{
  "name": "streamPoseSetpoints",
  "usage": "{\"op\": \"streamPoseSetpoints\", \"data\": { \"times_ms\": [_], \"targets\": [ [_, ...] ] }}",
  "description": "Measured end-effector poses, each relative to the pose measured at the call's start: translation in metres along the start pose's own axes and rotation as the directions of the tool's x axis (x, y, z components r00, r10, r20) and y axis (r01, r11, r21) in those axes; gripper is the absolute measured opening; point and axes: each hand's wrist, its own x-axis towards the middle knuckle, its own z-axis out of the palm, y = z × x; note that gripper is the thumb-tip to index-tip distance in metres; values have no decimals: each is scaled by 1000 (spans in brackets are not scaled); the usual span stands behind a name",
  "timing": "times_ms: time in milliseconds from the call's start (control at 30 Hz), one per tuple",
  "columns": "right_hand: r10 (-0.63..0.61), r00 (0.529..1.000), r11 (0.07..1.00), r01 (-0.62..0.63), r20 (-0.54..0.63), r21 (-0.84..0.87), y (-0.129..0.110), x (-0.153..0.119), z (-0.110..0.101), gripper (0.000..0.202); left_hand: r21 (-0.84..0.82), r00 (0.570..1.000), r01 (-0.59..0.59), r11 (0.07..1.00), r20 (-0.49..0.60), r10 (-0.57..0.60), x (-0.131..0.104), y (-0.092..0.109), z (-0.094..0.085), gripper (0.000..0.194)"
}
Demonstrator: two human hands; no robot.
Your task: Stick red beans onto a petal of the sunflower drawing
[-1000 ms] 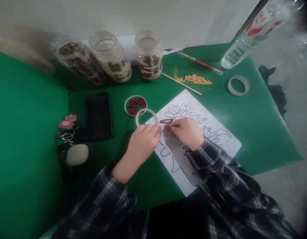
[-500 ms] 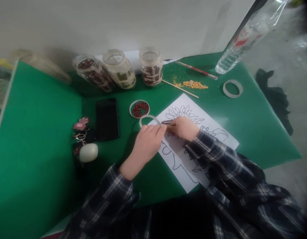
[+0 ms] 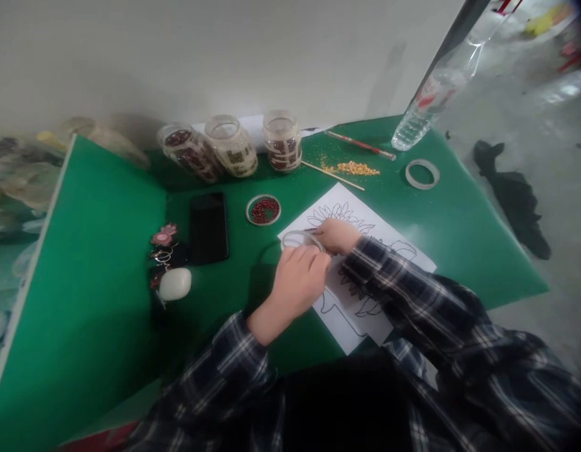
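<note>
My left hand (image 3: 298,284) is closed on a clear round lid (image 3: 294,238), tilted above the left edge of a paper with line-drawn flowers (image 3: 342,311). Just right of the lid, my right hand (image 3: 338,236) rests over the drawn petals with its fingers pinched together. What its fingertips hold, if anything, is too small and partly hidden to name. A shallow round dish of dark red beans (image 3: 264,210) lies on the green table, left of the paper.
Three glass jars (image 3: 281,141) stand by the wall. Corn kernels (image 3: 358,168), a thin stick (image 3: 335,176), a red brush (image 3: 360,145), a ring-shaped lid (image 3: 422,174) and a water bottle (image 3: 424,107) lie or stand behind the paper. A phone (image 3: 209,227) and white case (image 3: 175,284) are left.
My left hand has moved the clear lid right, over the paper and closer to my right hand. The whole view has shifted slightly.
</note>
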Motion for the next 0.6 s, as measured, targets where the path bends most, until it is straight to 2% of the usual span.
{"op": "streamPoseSetpoints", "data": {
  "times_ms": [100,200,267,333,433,600],
  "targets": [
    [-14,1000,1000,14,-9,1,4,2,2,36,53,999,9,999,-48,-6,-2,-9,-11,14],
    [-51,998,998,52,-37,33,10,0,5,40,111,979,145,983,-158,-126,-10,-32,-16,9],
    [-84,994,989,91,-63,114,15,-3,6,46,123,963,201,972,-208,-173,-16,-47,-16,7],
    [-97,990,970,117,-103,211,19,-7,8,53,118,961,221,968,-195,-196,-20,-56,-14,7],
    [-87,985,947,129,-152,293,23,-10,10,54,111,968,221,969,-145,-204,-24,-59,-11,6],
    [-50,967,966,111,-250,235,22,-5,18,45,134,975,217,967,-71,-209,-24,-53,-12,6]
  ]
}}
